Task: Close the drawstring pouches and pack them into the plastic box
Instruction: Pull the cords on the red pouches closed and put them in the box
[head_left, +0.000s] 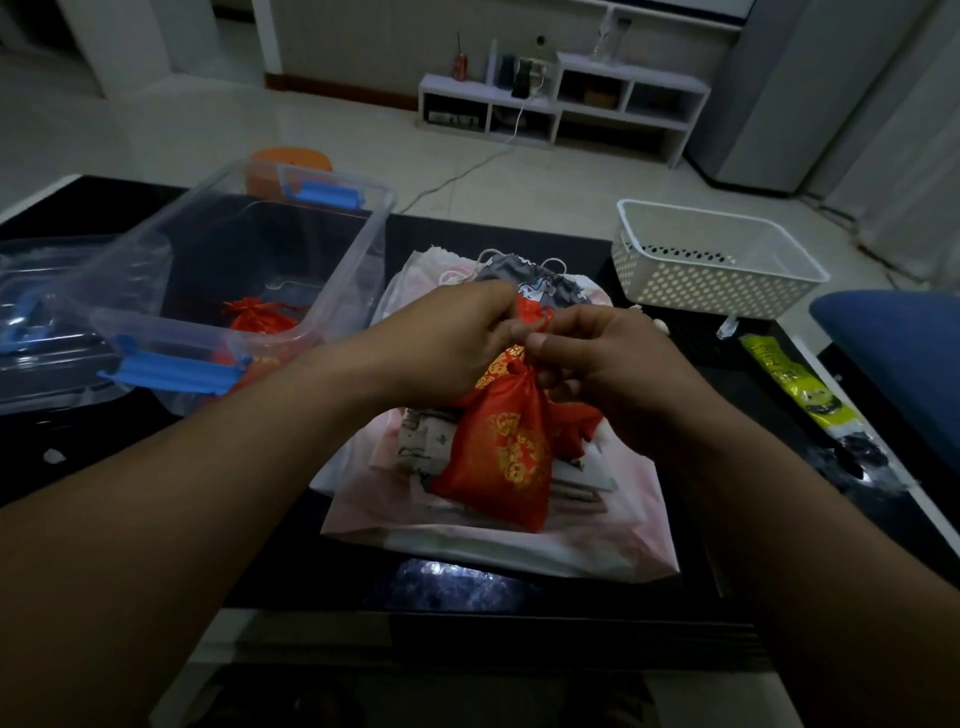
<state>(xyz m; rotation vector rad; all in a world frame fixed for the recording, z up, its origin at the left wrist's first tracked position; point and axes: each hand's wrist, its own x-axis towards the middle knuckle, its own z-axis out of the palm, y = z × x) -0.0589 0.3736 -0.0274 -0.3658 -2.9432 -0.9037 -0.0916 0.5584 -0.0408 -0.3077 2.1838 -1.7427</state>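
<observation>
Over the middle of the table the left hand gripped the red pouch at its gathered neck while the right hand pinched its cord; soft, light and limp, it seemed best held by that neck, the plastic box at ten o'clock

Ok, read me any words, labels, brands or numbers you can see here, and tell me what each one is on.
No text here can be read.
Gold print on the red pouch, held by the left hand and right hand: too blurred to read.
Dark print on the yellow-green packet: too blurred to read.
Label on the red can in the background: too small to read.
</observation>
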